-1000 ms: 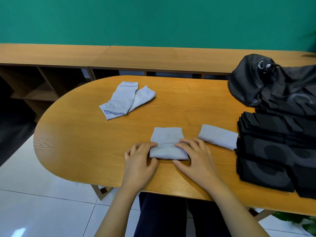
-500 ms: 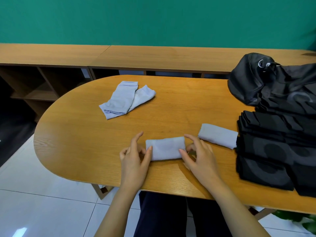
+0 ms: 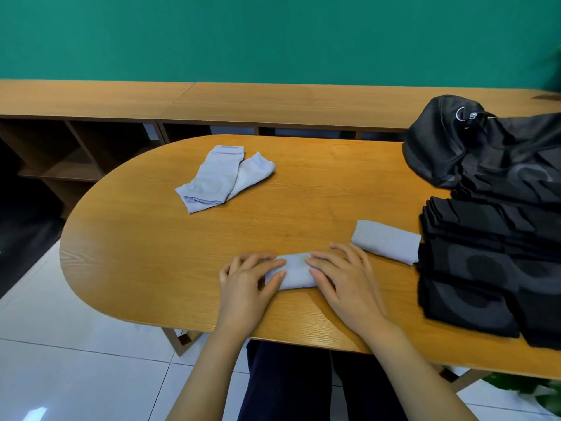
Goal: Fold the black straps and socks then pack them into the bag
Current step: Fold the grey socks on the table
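Note:
A pale grey folded sock (image 3: 296, 271) lies near the front edge of the wooden table (image 3: 318, 196). My left hand (image 3: 247, 282) presses flat on its left end and my right hand (image 3: 343, 276) presses flat on its right end, fingers straight. Another folded grey sock (image 3: 385, 240) lies just to the right, touching the stack of folded black straps (image 3: 482, 262). Two unfolded grey socks (image 3: 223, 177) lie overlapped at the far left of the table. The black bag (image 3: 485, 150) slumps at the far right, behind the straps.
A long wooden bench with open shelves (image 3: 91, 129) runs along the green wall behind the table. White floor tiles (image 3: 76, 354) lie below the table's rounded left end. Green plant leaves (image 3: 528, 387) show at the bottom right.
The sock under my hands has gone from a square fold to a narrower roll. Both hands, which held it at its sides half a second ago, now press flat on top.

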The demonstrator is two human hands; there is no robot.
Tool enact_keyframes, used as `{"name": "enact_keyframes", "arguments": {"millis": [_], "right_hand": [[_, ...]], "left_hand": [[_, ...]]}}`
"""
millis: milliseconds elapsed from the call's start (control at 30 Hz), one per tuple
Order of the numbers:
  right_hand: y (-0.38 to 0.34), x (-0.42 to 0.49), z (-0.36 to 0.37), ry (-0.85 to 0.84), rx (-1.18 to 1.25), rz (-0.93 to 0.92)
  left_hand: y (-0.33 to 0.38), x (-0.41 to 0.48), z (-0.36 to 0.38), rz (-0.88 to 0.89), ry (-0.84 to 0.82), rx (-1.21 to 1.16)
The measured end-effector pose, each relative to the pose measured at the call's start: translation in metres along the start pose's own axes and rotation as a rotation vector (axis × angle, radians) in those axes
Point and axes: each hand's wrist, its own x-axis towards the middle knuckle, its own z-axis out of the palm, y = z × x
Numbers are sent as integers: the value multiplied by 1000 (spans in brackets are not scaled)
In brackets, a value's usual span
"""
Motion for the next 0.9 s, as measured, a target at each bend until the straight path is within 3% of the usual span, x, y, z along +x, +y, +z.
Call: {"name": "enact_keyframes", "arguments": {"millis": [167,400,900], "right_hand": [[-3,0,-4,-36,-54,-20],[-26,-9,-8,-275,-99,-161],[10,-35,-44,-139,-232,304]], "left_hand": [[5,1,-2,26,-67,26],[7,-1,-6,1,-88,-41],[9,-2,-7,-35,-31,-108]]}}
